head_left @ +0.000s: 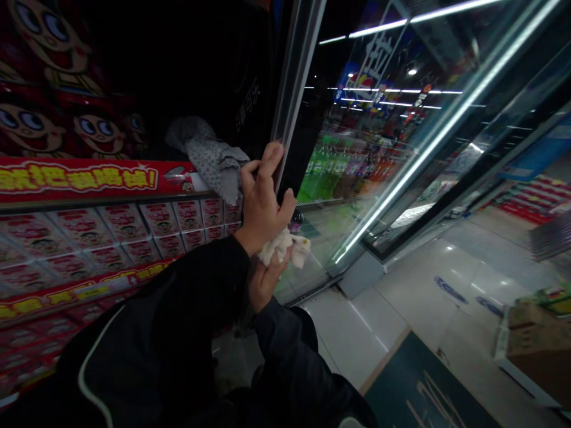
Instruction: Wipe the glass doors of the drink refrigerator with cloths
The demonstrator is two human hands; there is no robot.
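Observation:
My left hand point(263, 199) is raised with its fingers spread, the fingertips against the metal frame of a glass cooler door point(297, 77). A grey speckled cloth point(212, 163) lies just behind that hand, close to its fingers, on top of a display. Below, my right hand point(267, 279) holds a crumpled white cloth point(283, 248), which sticks out past its fingers. Dark sleeves cover both my forearms and fill the lower middle of the view.
A red display of stacked snack boxes point(89, 238) stands to the left. Bottled drinks point(343, 172) show behind the glass. A shiny tiled floor point(348, 333) lies to the right, with a dark green mat point(419, 392) and a cardboard box point(535, 339).

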